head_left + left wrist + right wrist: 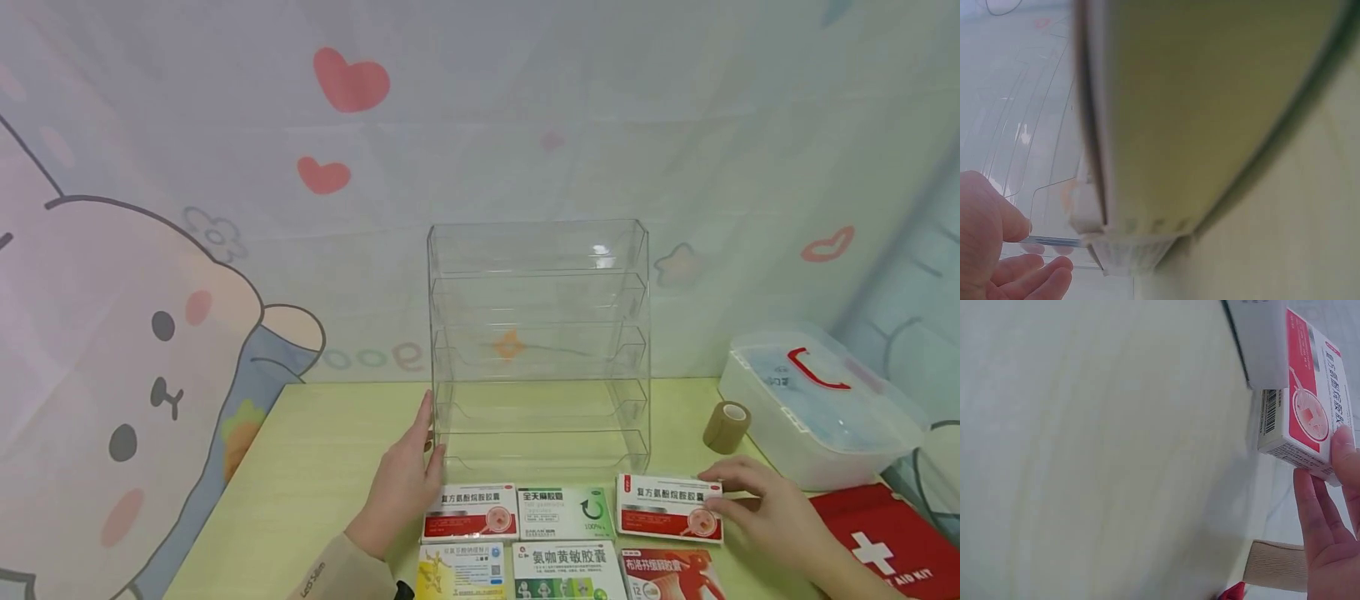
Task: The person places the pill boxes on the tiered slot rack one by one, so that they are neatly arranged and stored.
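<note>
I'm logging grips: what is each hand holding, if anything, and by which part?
The right hand pinches a red-white medicine box by its right end; the left hand grips the clear rack low on its left side.

tan roll (726,427) beside lidded bin (780,418) | red first-aid bag (902,535) | cartoon backdrop (480,158) behind

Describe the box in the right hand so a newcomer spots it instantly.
Find the clear rack, then look just below it in the head view. There, to the right of the green box, is the red-and-white box. Its twin lies left of the green one; only this one is pinched by the right hand.
</note>
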A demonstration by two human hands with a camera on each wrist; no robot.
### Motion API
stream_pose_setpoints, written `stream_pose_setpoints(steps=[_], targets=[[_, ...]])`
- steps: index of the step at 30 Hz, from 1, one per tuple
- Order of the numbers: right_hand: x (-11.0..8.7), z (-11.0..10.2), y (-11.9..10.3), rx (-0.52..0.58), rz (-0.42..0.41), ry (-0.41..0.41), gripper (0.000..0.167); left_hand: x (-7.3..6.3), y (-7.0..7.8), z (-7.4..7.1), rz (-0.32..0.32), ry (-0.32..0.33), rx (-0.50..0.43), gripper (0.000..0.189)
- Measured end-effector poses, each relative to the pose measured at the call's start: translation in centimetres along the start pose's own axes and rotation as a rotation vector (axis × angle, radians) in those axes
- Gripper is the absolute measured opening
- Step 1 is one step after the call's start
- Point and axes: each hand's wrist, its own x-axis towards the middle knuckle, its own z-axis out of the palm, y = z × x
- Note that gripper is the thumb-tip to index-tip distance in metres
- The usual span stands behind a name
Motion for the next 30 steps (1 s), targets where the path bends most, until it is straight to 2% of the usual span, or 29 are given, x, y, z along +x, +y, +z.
stream_pose_setpoints(steps=[7,14,23,30], targets=[[1.4,-1.0,-1.3,0.089,-0.140,0.095,0.041,0.0,0.0,0.0,-0.002,-0.005,-0.015,0.086],[4.0,-1.8,-4.4,0.175,-0.253,0.151,0.043,0.0,0.0,-0.1,-0.008,-0.016,-0.025,0.085],[7.8,-2.4,-8.8,0.121,-0.315,0.227,0.040,0.0,0.0,-0.1,-0.003,-0.020,-0.023,0.085],[10.5,-2.6,-12.0,0.134,-0.310,0.239,0.033,-0.1,-0.1,0.0,0.008,-0.009,-0.024,0.086]])
